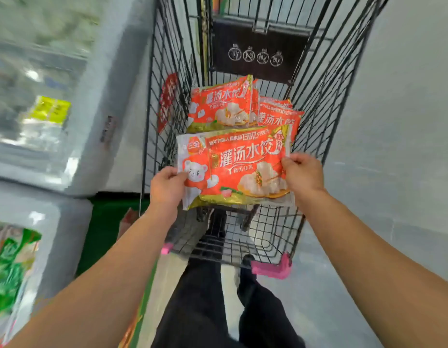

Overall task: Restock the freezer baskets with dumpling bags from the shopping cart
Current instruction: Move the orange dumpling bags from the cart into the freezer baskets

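Note:
An orange dumpling bag (233,169) with a white bear and gold trim is held flat above the wire shopping cart (318,101). My left hand (166,185) pinches its left edge and my right hand (302,175) pinches its right edge. Further in the cart lie more orange dumpling bags: one leaning at the back left (221,105) and a stack at the right (278,116), partly hidden behind the held bag.
A chest freezer (74,126) with a glass lid stands to the left of the cart, blurred; yellow and green packs show under the glass. A second freezer unit (42,222) is nearer on the left. Grey floor lies to the right. My dark trouser legs are below.

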